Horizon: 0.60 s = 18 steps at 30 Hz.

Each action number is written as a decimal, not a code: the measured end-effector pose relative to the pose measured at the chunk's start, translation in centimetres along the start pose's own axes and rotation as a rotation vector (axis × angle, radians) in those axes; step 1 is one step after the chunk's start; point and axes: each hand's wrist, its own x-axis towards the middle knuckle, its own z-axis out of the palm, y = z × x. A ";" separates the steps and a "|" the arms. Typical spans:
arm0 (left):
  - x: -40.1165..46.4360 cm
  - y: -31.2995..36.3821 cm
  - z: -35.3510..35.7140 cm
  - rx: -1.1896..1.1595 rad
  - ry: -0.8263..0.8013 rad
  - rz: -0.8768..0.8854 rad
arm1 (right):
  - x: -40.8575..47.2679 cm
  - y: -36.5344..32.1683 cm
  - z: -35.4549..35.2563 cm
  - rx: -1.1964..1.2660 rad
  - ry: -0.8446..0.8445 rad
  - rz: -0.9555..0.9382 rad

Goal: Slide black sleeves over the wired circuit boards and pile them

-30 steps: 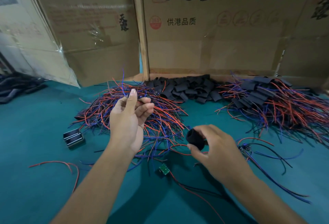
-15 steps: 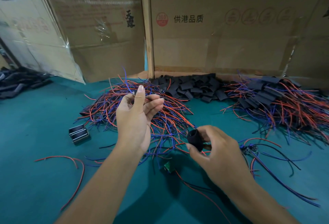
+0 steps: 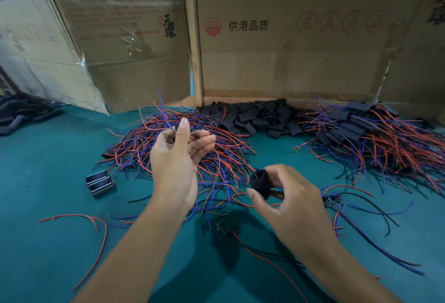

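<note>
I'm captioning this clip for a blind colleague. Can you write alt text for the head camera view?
Over a green table, a person's right hand pinches an open black sleeve while the left hand holds up a small wired part. Behind lie a tangle of red and blue wires, loose black sleeves and, at right, a finished sleeved pile, against cardboard boxes.

Over the last second the right hand (image 3: 292,202) drew nearer the left hand (image 3: 177,158), its grip on the black sleeve (image 3: 260,183) turning so the open end faced up toward eleven o'clock. The left hand's fingers curled tighter around the wired piece, and the small green circuit board (image 3: 224,227) on the counter (image 3: 48,170) fell under the hands' shadow.
</note>
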 end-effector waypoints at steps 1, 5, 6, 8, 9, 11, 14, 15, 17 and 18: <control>0.0 0.0 0.0 0.000 0.001 0.000 | 0.0 0.1 0.0 0.006 0.008 0.000; -0.1 0.0 0.0 0.002 0.005 -0.004 | 0.2 0.2 0.0 -0.022 0.028 -0.001; 0.0 0.0 0.0 -0.004 0.007 -0.006 | 0.2 0.2 0.0 -0.036 0.019 0.000; 0.0 0.1 -0.1 -0.019 0.011 -0.005 | 0.1 0.3 0.1 -0.050 -0.004 0.003; 0.1 0.1 -0.1 -0.021 0.014 0.000 | 0.1 0.3 0.2 -0.048 -0.013 0.007; 0.1 0.1 -0.1 -0.015 0.015 0.011 | 0.0 0.3 0.2 -0.043 -0.024 0.013; 0.0 0.0 -0.1 -0.012 0.006 0.023 | 0.1 0.3 0.2 -0.041 -0.021 0.018; 0.0 0.0 0.0 -0.012 0.005 0.028 | 0.1 0.2 0.2 -0.042 -0.018 0.015; 0.1 -0.1 0.0 -0.013 0.005 0.038 | 0.1 0.1 0.2 -0.041 -0.023 0.016; 0.1 -0.1 0.0 -0.015 0.003 0.042 | 0.0 0.0 0.3 -0.032 -0.030 0.022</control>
